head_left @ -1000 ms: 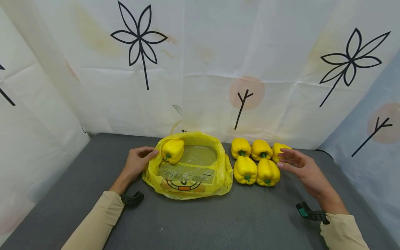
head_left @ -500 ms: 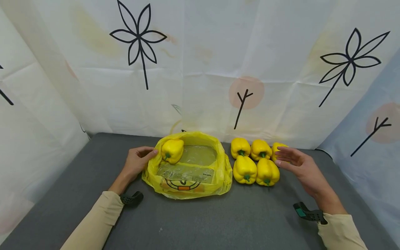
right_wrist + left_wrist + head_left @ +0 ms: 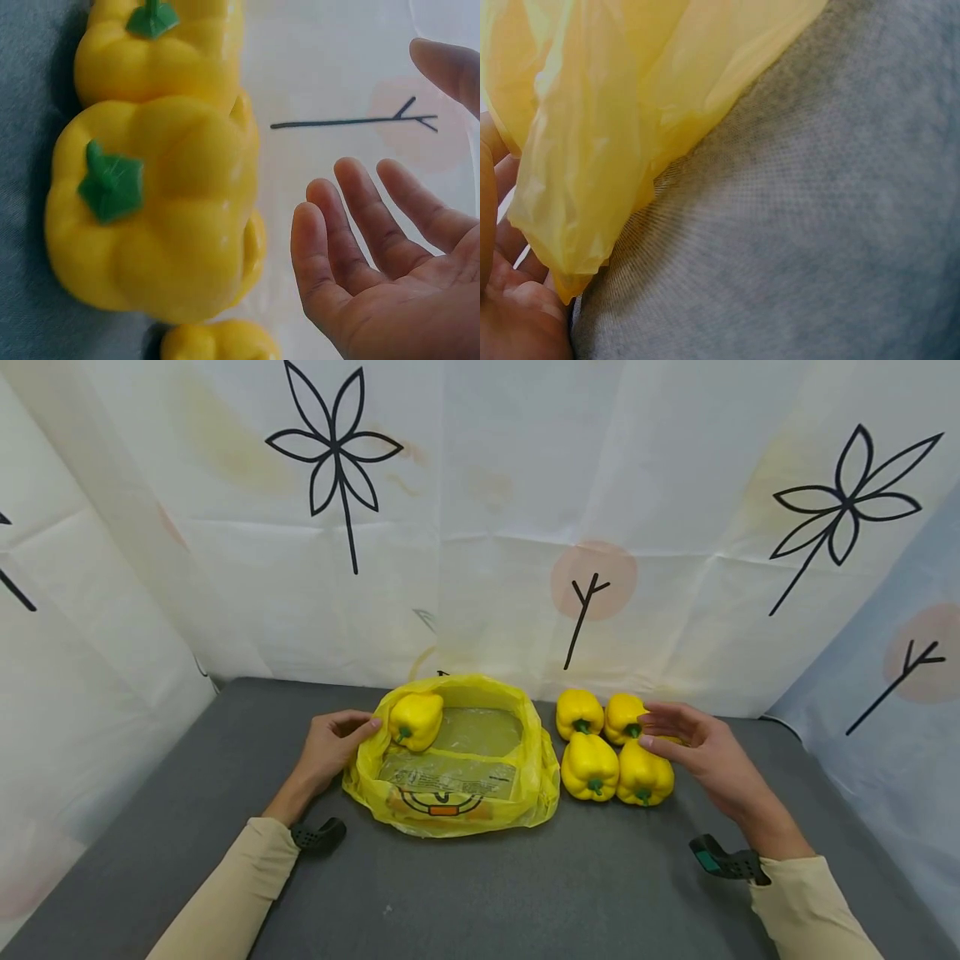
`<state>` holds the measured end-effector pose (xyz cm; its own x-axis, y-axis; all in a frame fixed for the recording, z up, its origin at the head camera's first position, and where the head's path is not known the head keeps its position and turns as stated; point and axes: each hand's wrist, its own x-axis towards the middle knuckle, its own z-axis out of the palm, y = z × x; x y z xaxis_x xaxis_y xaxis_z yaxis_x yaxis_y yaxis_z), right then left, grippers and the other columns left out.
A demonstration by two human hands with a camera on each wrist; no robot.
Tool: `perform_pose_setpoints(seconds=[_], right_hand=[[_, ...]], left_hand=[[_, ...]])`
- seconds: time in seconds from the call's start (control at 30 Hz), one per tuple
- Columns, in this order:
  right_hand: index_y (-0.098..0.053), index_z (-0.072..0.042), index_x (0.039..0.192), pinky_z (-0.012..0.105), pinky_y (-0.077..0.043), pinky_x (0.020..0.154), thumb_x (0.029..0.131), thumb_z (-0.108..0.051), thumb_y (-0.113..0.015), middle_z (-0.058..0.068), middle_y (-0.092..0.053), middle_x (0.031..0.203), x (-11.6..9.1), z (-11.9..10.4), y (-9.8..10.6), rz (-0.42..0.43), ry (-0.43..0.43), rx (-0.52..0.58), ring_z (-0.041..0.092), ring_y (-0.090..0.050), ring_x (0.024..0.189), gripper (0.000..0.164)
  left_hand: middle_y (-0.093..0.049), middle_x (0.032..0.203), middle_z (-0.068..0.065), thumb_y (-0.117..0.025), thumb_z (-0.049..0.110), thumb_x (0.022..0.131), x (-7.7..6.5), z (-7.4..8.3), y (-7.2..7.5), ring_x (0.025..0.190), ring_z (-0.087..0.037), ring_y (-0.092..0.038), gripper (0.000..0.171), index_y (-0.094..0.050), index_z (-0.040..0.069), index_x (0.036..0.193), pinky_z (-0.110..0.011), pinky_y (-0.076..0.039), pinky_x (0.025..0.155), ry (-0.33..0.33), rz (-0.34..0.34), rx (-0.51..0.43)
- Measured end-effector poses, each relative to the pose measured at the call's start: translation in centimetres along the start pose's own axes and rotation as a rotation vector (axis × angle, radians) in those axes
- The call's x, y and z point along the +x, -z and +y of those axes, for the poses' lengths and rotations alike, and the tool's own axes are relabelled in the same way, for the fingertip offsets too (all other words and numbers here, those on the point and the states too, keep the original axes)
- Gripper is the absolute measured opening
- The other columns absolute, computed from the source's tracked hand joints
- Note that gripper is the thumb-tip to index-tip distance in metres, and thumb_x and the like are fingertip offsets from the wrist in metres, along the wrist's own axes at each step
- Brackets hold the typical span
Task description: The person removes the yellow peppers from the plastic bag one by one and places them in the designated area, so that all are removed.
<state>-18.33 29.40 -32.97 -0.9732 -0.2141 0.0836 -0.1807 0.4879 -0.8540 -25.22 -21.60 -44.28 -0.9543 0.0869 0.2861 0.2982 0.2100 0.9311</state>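
Observation:
A yellow plastic bag (image 3: 442, 814) stands with its mouth spread wide. Inside it, at the left, lies one yellow bell pepper (image 3: 416, 720). My left hand (image 3: 330, 747) holds the bag's left rim, thumb on the rim; in the left wrist view, some fingers (image 3: 510, 244) show behind the yellow film (image 3: 592, 150). To the right of the bag, several more yellow bell peppers (image 3: 590, 767) sit in two rows, green stems facing me. Over the right end of these rows hovers my right hand (image 3: 708, 760), fingers spread and holding nothing, hiding most of the far-right pepper.
The dark grey table (image 3: 480, 893) extends in front of the bag and out to both sides. A pale printed cloth (image 3: 480, 527) hangs right behind the table's back edge, and further cloth closes off the left and right sides.
My right hand has moved left across the peppers and now covers the far-right back one. My left hand, the bag and the peppers have stayed in place.

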Motion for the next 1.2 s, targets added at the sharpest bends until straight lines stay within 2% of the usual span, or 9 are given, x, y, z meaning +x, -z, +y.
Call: perform_pose_setpoints(seconds=[0.17,0.4,0.57,0.87,1.1,1.2], right_hand=[[-0.043,-0.006,0.152,0.023,-0.051,0.09,0.102,-0.026,-0.065,0.02,-0.052,0.142,0.8,-1.3,-0.3,-0.031,0.007,-0.013,0.01,-0.056,0.117,0.059],[-0.048,-0.005,0.147,0.027,-0.054,0.09,0.1,-0.025,-0.069,0.02,-0.055,0.137,2.1,-3.4,-1.2,-0.089,0.051,0.001,0.027,-0.056,0.12,0.056],[-0.05,-0.005,0.145,0.027,-0.054,0.09,0.098,-0.023,-0.071,0.022,-0.056,0.136,2.9,-4.5,-1.8,-0.118,0.075,-0.002,0.033,-0.056,0.121,0.055],[-0.055,-0.004,0.141,0.034,-0.055,0.091,0.099,-0.019,-0.07,0.024,-0.058,0.13,4.0,-5.7,-3.0,-0.139,0.112,0.003,0.032,-0.059,0.117,0.047],[-0.059,-0.006,0.138,0.034,-0.055,0.088,0.099,-0.019,-0.07,0.014,-0.064,0.122,4.9,-6.5,-3.8,-0.146,0.133,-0.031,0.029,-0.062,0.112,0.043],[-0.06,-0.006,0.137,0.037,-0.055,0.09,0.099,-0.02,-0.071,0.014,-0.065,0.123,5.4,-6.7,-4.2,-0.151,0.135,-0.034,0.03,-0.062,0.112,0.042]], left_hand=[[-0.072,0.102,0.002,-0.07,0.019,0.099,0.0,0.0,0.0,0.091,-0.009,-0.067,0.031,-0.072,-0.006,0.117,-0.024,-0.057,0.078,0.019,0.0,-0.004],[-0.071,0.102,0.005,-0.068,0.011,0.099,0.0,-0.1,0.0,0.089,-0.006,-0.066,0.028,-0.07,-0.01,0.118,-0.022,-0.056,0.076,0.019,0.001,-0.004],[-0.071,0.102,0.004,-0.069,0.014,0.099,0.0,-0.1,0.1,0.09,-0.007,-0.066,0.029,-0.071,-0.008,0.118,-0.022,-0.057,0.077,0.032,0.005,0.0],[-0.072,0.109,-0.006,-0.071,0.019,0.099,-0.1,0.1,0.0,0.093,-0.008,-0.066,0.031,-0.072,-0.004,0.12,-0.023,-0.056,0.079,0.017,0.001,0.02],[-0.072,0.106,-0.008,-0.071,0.021,0.099,-0.1,0.1,0.0,0.091,-0.01,-0.067,0.031,-0.073,-0.004,0.117,-0.024,-0.057,0.077,0.023,0.003,0.015],[-0.072,0.105,-0.006,-0.071,0.02,0.099,-0.1,0.1,0.0,0.091,-0.01,-0.067,0.031,-0.072,-0.005,0.117,-0.024,-0.057,0.077,0.022,0.005,0.014]])
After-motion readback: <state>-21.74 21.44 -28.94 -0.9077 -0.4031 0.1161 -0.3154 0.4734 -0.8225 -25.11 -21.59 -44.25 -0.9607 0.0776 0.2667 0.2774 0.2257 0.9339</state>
